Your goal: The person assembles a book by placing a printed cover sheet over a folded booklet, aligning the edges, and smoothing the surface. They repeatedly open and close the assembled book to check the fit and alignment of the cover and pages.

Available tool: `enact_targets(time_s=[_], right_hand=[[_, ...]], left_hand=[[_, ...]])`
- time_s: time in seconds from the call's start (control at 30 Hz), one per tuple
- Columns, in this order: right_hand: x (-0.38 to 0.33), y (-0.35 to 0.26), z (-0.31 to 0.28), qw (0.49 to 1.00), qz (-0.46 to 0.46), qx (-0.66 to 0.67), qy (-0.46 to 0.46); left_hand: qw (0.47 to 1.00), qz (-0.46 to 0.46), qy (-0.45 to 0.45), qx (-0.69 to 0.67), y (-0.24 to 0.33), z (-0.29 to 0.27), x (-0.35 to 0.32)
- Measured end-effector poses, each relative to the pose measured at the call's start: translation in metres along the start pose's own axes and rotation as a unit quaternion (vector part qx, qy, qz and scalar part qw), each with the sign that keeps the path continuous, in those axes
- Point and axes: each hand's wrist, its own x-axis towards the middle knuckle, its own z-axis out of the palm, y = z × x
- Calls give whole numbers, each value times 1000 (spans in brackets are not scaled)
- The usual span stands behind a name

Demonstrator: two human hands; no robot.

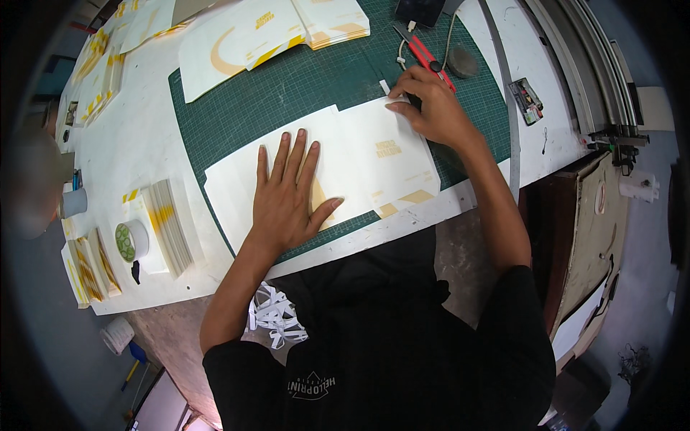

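A white printed sheet (338, 161) with pale orange marks, cut in a stepped outline, lies on the green cutting mat (280, 104). My left hand (284, 197) is pressed flat on its left half, fingers spread. At the sheet's upper right edge my right hand (428, 104) is bent over, thumb and index finger nearly together. A short white paper strip (384, 87) sticks out from those fingertips. Just beyond the right hand lies a red utility knife (424, 54), its blade pointing up and left.
More printed sheets (241, 47) lie at the mat's far edge. Left are a folded stack (171, 226), a tape roll (141, 239) and further bundles (92, 267). A round grey object (462, 63), a dark device (420, 11) and a metal rail (600, 65) are right. Paper offcuts (275, 316) sit below the table.
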Motion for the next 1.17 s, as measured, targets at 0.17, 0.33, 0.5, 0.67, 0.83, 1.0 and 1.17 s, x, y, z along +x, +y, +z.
enact_targets(time_s=[0.17,0.33,0.5,0.67,0.83,1.0,1.17], right_hand=[[2,-11,-6,989,112,88,-45],[-22,-13,-26,953,239,125,-139],[-63,-50,-29,965,244,57,-76],[-101,-124,5,976,118,86,164],[-120,-148,42,985,-27,129,112],[-128,-139,74,996,-72,33,41],[-130,-133,83,996,-87,37,-3]], left_hand=[[1000,-1,-7,-29,-4,-2,0],[1000,-1,29,-13,-1,-3,0],[1000,-3,27,-12,-3,-2,-3],[994,-7,68,-84,-7,-3,-5],[963,3,136,-233,-25,2,-15],[883,-48,196,-424,-34,22,-27],[923,-139,111,-341,-31,15,-27]])
